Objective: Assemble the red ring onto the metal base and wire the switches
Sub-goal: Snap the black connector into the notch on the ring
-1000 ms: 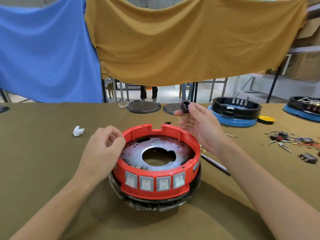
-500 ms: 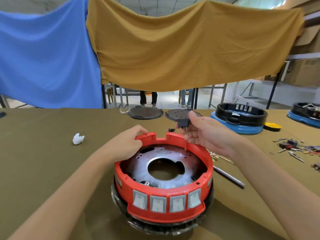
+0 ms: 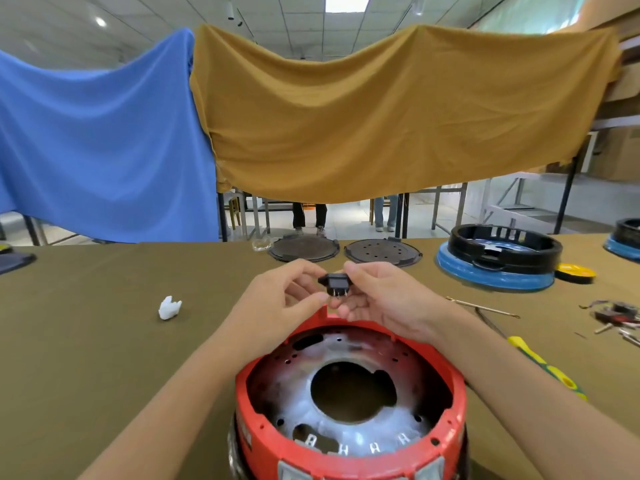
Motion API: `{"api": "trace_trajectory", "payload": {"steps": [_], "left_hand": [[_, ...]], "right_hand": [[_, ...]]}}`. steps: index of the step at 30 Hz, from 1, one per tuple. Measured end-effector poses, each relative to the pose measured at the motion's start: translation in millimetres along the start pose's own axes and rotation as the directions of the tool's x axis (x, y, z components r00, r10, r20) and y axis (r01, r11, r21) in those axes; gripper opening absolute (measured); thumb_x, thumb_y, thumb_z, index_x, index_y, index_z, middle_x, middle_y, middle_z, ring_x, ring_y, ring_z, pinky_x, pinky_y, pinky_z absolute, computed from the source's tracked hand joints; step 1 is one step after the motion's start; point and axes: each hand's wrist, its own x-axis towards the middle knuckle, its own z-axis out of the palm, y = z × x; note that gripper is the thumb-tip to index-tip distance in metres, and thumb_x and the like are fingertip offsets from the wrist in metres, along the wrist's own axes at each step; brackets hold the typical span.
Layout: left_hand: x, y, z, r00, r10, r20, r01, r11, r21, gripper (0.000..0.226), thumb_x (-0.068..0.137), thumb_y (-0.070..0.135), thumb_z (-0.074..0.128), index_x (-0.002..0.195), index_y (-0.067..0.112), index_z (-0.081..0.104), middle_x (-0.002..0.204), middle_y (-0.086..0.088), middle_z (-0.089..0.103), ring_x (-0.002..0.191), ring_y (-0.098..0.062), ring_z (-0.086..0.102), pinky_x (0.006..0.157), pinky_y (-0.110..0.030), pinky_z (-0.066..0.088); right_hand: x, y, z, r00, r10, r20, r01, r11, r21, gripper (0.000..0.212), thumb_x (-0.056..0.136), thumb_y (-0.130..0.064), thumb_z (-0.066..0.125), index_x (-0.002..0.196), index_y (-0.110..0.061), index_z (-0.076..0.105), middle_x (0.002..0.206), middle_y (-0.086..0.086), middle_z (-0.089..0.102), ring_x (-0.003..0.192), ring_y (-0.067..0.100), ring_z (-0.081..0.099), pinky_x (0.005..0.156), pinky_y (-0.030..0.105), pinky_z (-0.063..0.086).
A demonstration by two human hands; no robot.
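The red ring (image 3: pixel 446 379) sits on the round metal base (image 3: pixel 301 400) at the bottom centre, its row of grey switches (image 3: pixel 294 471) facing me at the lower edge. Just beyond the ring's far rim, both hands hold a small black socket (image 3: pixel 335 283) with metal pins pointing down. My left hand (image 3: pixel 280 303) pinches its left end between thumb and fingers. My right hand (image 3: pixel 381 299) pinches its right end. The socket hovers above a notch in the ring's back wall.
A yellow-green screwdriver (image 3: pixel 543 367) lies right of the ring. Two dark round plates (image 3: pixel 304 249) and a black ring on a blue base (image 3: pixel 498 261) stand at the far edge. A white plastic scrap (image 3: pixel 169 308) lies left. Loose wires and parts (image 3: pixel 616 317) lie far right.
My left hand left the ring's rim and rose to the black socket, so both hands now pinch it. The view tilted up and the ring slid lower in frame.
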Motion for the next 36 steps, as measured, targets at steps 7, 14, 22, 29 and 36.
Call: {"api": "trace_trajectory", "payload": {"steps": [7, 14, 22, 29, 36], "left_hand": [[-2, -1, 1, 1.0, 0.002, -0.027, -0.003, 1.0, -0.028, 0.01, 0.092, 0.023, 0.07, 0.091, 0.032, 0.066, 0.082, 0.007, 0.069, 0.071, -0.008, 0.061, 0.066, -0.012, 0.045], [-3, -2, 1, 0.999, -0.027, -0.031, 0.024, 0.994, -0.106, 0.024, 0.092, 0.015, 0.07, 0.113, 0.025, 0.067, 0.095, 0.005, 0.071, 0.083, -0.007, 0.068, 0.073, -0.019, 0.052], [-1, -6, 1, 0.998, 0.006, -0.063, -0.015, 0.99, -0.14, 0.012, 0.093, 0.012, 0.07, 0.097, 0.023, 0.072, 0.084, 0.001, 0.074, 0.078, -0.017, 0.07, 0.077, -0.039, 0.058], [5, -11, -4, 1.0, -0.029, 0.002, 0.029, 0.991, -0.128, 0.011, 0.092, 0.016, 0.071, 0.089, 0.027, 0.073, 0.085, 0.002, 0.075, 0.08, -0.014, 0.071, 0.076, -0.031, 0.055], [11, -19, -3, 0.98, -0.132, 0.152, 0.121, 0.989, 0.08, 0.018, 0.095, 0.021, 0.067, 0.108, 0.031, 0.071, 0.1, 0.013, 0.072, 0.091, 0.0, 0.068, 0.084, -0.024, 0.053]], "right_hand": [[0, 2, -1, 0.997, -0.043, 0.062, 0.046, 0.998, -0.053, 0.033, 0.102, -0.033, 0.046, 0.1, -0.007, 0.065, 0.085, 0.018, 0.074, 0.068, 0.019, 0.071, 0.065, 0.024, 0.059], [-5, 4, -4, 0.977, -0.212, -0.009, 0.208, 0.964, -0.168, 0.024, 0.091, -0.002, 0.067, 0.113, -0.009, 0.061, 0.093, 0.01, 0.075, 0.08, 0.024, 0.071, 0.077, 0.032, 0.061], [-11, -2, 2, 0.893, -0.439, -0.098, 0.321, 0.773, -0.547, 0.03, 0.077, 0.003, 0.08, 0.1, -0.014, 0.074, 0.094, -0.001, 0.076, 0.085, 0.015, 0.072, 0.078, 0.034, 0.06], [-7, 1, 0, 0.889, -0.433, -0.146, 0.304, 0.799, -0.518, 0.019, 0.086, -0.004, 0.073, 0.101, -0.016, 0.077, 0.093, -0.003, 0.078, 0.088, 0.011, 0.073, 0.085, 0.029, 0.059], [-1, 5, -6, 0.869, -0.4, -0.291, 0.113, 0.733, -0.671, 0.011, 0.082, -0.016, 0.079, 0.087, -0.025, 0.078, 0.08, -0.011, 0.075, 0.076, 0.002, 0.071, 0.078, 0.028, 0.059]]}}
